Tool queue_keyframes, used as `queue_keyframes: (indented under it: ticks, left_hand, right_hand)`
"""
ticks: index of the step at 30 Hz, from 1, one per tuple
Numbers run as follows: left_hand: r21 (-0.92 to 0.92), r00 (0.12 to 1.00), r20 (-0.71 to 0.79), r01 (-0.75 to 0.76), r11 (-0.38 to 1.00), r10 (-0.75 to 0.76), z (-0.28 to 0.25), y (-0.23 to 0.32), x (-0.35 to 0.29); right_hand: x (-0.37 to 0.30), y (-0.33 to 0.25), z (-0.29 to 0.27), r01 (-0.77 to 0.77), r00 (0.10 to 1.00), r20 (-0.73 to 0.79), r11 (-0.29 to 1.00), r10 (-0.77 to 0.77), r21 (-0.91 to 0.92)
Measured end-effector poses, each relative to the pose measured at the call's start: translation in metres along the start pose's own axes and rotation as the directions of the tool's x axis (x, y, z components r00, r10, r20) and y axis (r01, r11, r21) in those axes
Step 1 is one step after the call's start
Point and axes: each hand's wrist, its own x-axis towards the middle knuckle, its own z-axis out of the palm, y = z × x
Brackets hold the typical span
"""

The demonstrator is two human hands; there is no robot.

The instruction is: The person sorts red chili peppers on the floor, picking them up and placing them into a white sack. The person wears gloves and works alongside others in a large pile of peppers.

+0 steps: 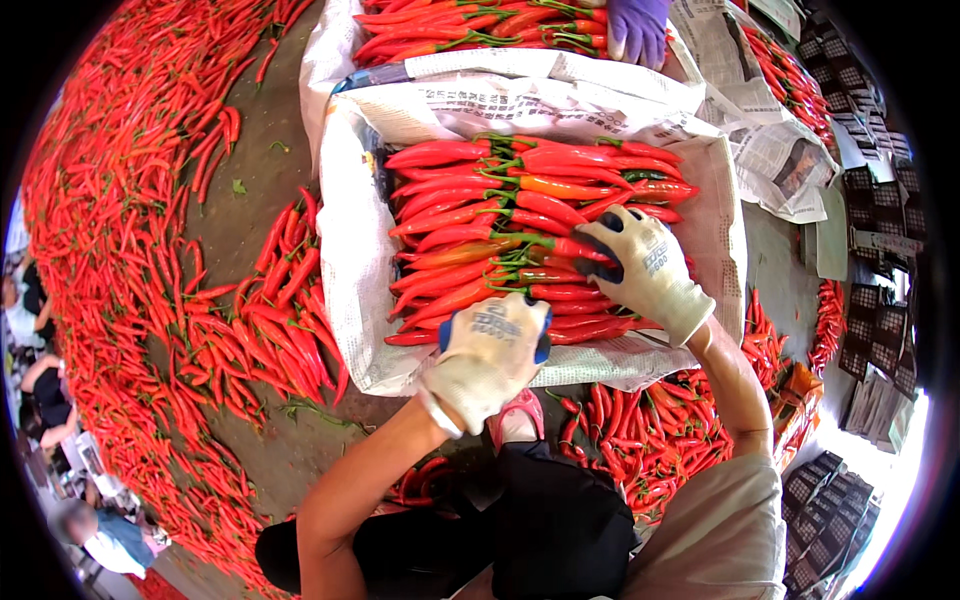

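Far left, a huge heap of loose red chillies [110, 200] is lying on the floor [255, 140], way too many to count, so loads left. A smaller pile [275, 310] is sitting just beside my newspaper-lined box [350, 240]. My left hand [490, 350], gloved, is resting closed over the near edge of the packed chillies [500, 240], though I can't tell if it's gripping any. The box is looking mostly full, stems lined up in the middle. My right hand [640, 265] is pressing down on the rows, fingers spread. A second box [480, 30] beyond is filling too, with someone's purple glove [635, 30] in it.
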Motion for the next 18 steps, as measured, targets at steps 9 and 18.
queue_keyframes:
  ticks: [9,18]
  left_hand:
    - [-0.002,0.998,0.029,-0.054,0.999,0.054,-0.007,-0.009,0.007]
    - [-0.236,0.970,-0.188,0.109,0.966,-0.155,-0.063,-0.108,-0.227]
  right_hand:
    - [0.021,0.007,0.027,-0.034,0.999,0.016,0.999,0.034,0.018]
    - [0.054,-0.128,0.018,0.393,0.896,-0.325,0.881,-0.303,0.264]
